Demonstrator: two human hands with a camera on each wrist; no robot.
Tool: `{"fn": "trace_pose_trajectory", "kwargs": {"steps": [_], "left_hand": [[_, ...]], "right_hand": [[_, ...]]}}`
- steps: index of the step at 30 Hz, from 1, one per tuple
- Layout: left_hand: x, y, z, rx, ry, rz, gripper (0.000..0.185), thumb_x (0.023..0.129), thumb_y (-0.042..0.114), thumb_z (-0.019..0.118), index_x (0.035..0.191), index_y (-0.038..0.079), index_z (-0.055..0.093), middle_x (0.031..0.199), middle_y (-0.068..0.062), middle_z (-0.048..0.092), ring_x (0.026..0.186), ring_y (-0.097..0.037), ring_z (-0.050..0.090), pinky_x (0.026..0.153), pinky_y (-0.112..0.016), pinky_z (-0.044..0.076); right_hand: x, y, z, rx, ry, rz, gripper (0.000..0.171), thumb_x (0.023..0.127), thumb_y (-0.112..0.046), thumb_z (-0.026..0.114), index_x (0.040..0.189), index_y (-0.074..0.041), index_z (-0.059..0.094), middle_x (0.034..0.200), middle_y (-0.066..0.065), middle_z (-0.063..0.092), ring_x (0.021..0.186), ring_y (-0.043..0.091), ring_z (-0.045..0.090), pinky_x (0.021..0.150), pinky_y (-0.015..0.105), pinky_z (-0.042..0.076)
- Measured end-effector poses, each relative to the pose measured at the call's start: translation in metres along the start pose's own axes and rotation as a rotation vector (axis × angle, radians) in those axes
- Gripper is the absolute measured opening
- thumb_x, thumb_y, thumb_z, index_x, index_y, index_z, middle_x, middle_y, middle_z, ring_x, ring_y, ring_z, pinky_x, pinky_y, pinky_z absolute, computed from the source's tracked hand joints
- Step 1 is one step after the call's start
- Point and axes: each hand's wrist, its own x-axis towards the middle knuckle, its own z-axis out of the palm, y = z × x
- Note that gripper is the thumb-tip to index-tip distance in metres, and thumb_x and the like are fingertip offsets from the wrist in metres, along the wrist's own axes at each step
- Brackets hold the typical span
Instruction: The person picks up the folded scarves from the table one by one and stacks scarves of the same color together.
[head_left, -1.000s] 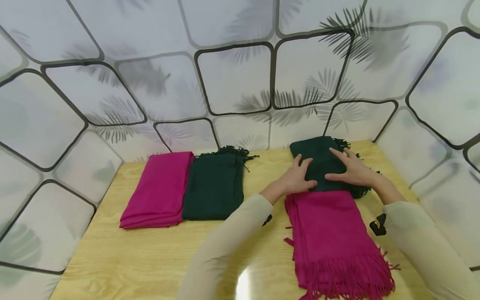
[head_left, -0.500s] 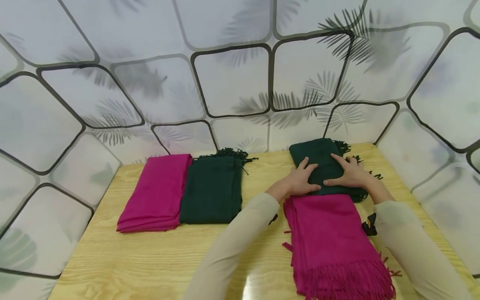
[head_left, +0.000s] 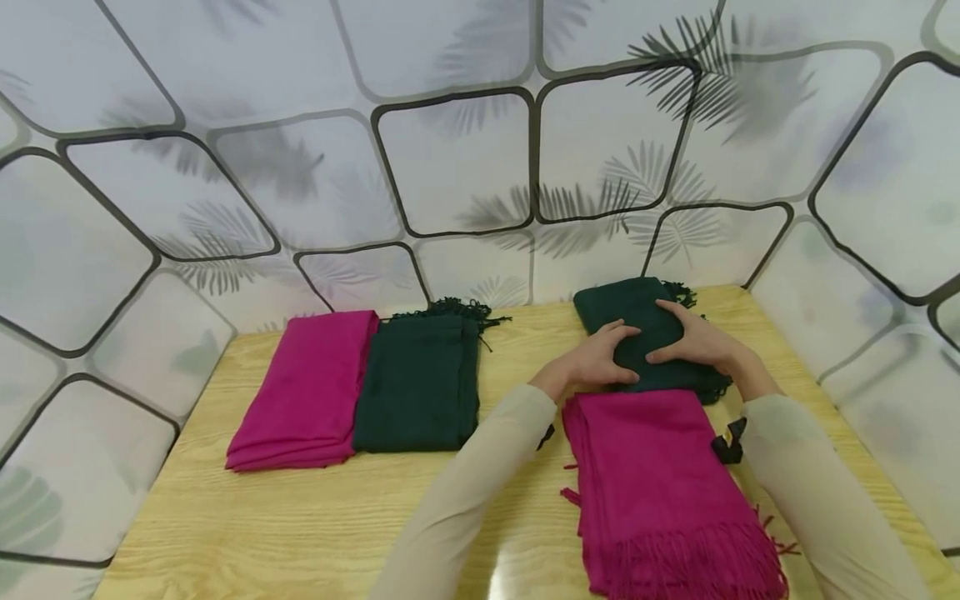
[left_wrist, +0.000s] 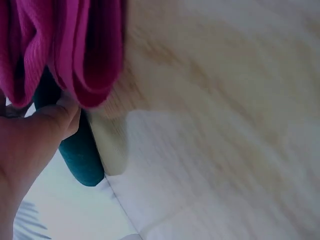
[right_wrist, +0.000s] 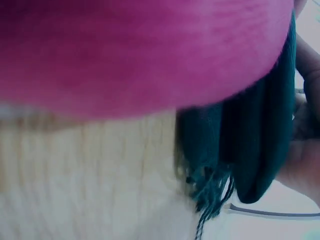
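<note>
— Two hands on one item? Confirm.

— Confirmed. Left hand (head_left: 596, 361) and right hand (head_left: 693, 342) curl their fingers round the folded dark green scarf (head_left: 643, 317), gripping it from either side.

— Location?

— Far right of the wooden table (head_left: 300, 517), touching the far end of the fringed magenta scarf (head_left: 660, 483).

— Elsewhere?

— Folded magenta scarf (head_left: 307, 387) and folded green scarf (head_left: 420, 385), side by side, left.
</note>
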Motion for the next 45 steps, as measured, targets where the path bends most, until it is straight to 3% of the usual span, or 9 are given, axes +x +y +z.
{"fn": "trace_pose_trajectory", "kwargs": {"steps": [5,10,19,29,35,39,45], "left_hand": [[0.002,0.000,-0.001,-0.023,-0.014,0.023,0.074,0.091,0.026,0.071,0.154,0.014,0.035,0.164,-0.009,0.019,0.152,-0.017,0.012,0.117,-0.026,0.025],[0.003,0.001,-0.001,-0.013,0.007,0.030,0.072,0.091,0.021,0.072,0.153,0.012,0.037,0.165,-0.011,0.015,0.153,-0.019,0.008,0.118,-0.029,0.024],[-0.001,-0.003,-0.001,0.018,0.070,0.006,0.077,0.089,0.025,0.074,0.153,0.007,0.035,0.166,-0.013,0.011,0.153,-0.022,0.010,0.116,-0.026,0.027],[-0.013,-0.002,-0.018,0.070,0.149,0.075,0.065,0.097,0.024,0.062,0.153,0.004,0.035,0.165,-0.014,0.010,0.153,-0.022,0.013,0.116,-0.023,0.025],[-0.028,-0.003,-0.031,0.033,0.238,0.137,0.059,0.097,0.021,0.062,0.149,0.003,0.041,0.165,-0.014,0.014,0.152,-0.023,0.015,0.117,-0.027,0.025],[-0.042,-0.004,-0.038,-0.022,0.310,0.184,0.053,0.097,0.019,0.063,0.145,0.005,0.048,0.165,-0.010,0.015,0.152,-0.022,0.015,0.118,-0.031,0.026],[-0.061,-0.004,-0.046,-0.100,0.506,0.319,0.037,0.095,0.012,0.065,0.131,0.003,0.063,0.161,-0.014,0.027,0.150,-0.022,0.023,0.117,-0.030,0.027]], "right_hand": [[0.003,0.001,0.000,0.145,-0.043,0.006,0.109,0.087,-0.025,0.077,0.161,-0.019,-0.002,0.161,0.030,-0.006,0.140,0.056,0.019,0.104,0.066,0.033],[0.005,0.002,0.003,0.183,-0.051,0.000,0.107,0.087,-0.024,0.077,0.161,-0.022,0.000,0.162,0.029,-0.007,0.140,0.056,0.019,0.104,0.065,0.035],[0.009,-0.005,0.002,0.172,-0.009,-0.069,0.105,0.086,-0.016,0.077,0.162,-0.021,0.005,0.161,0.028,-0.001,0.139,0.053,0.023,0.103,0.064,0.034],[0.007,-0.035,-0.005,0.126,0.034,-0.095,0.102,0.086,-0.014,0.077,0.161,-0.019,0.008,0.159,0.030,0.011,0.136,0.049,0.030,0.103,0.061,0.035],[0.003,-0.058,-0.005,0.142,0.044,-0.119,0.100,0.087,-0.015,0.076,0.161,-0.022,0.009,0.159,0.028,0.014,0.137,0.046,0.032,0.100,0.055,0.040],[-0.001,-0.071,-0.001,0.198,0.055,-0.131,0.098,0.088,-0.015,0.075,0.161,-0.026,0.010,0.160,0.024,0.014,0.138,0.043,0.032,0.094,0.041,0.047],[-0.008,-0.091,0.011,0.372,0.049,-0.143,0.095,0.090,-0.012,0.072,0.160,-0.033,0.011,0.161,0.019,0.014,0.135,0.037,0.038,0.083,0.028,0.053]]}}
